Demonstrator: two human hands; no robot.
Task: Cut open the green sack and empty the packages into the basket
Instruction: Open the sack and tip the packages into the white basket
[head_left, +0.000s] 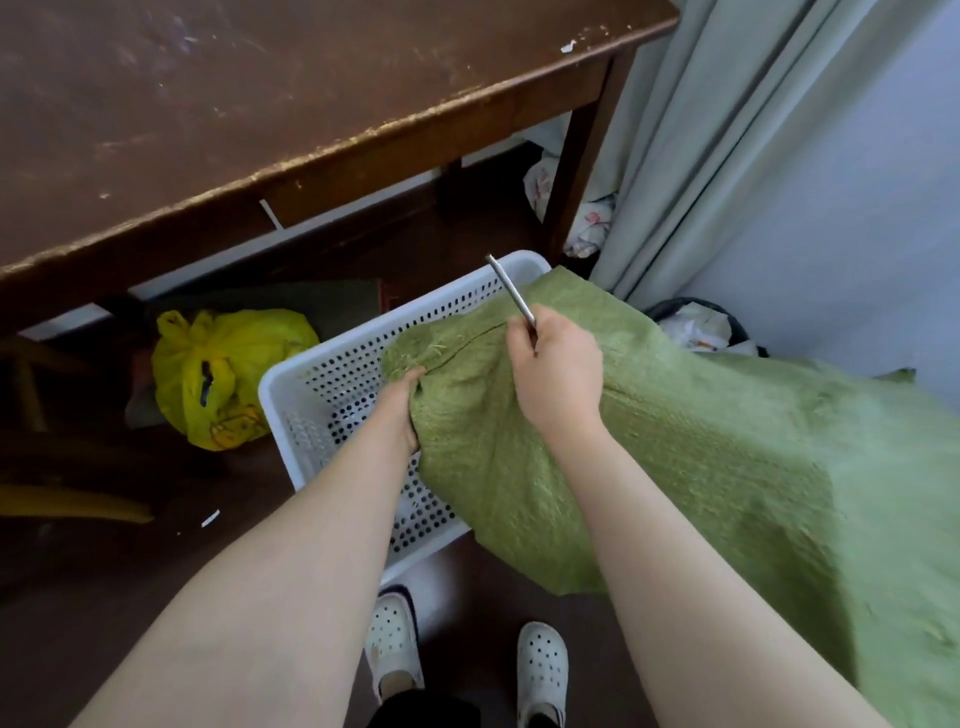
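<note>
A big green woven sack (701, 457) lies tilted from the right, its sewn end draped over a white perforated plastic basket (291, 384) on the floor. My left hand (400, 405) grips the sack's frayed corner over the basket. My right hand (556, 364) rests on the sack near the seam and holds a thin metal blade (511, 291) that points up and away. The packages inside the sack are hidden.
A worn brown table (260, 114) overhangs the far side of the basket. A tied yellow plastic bag (223, 374) sits left of the basket. Grey curtain (701, 130) and a bin (696, 322) stand at right. My two white shoes (467, 654) are just behind the basket.
</note>
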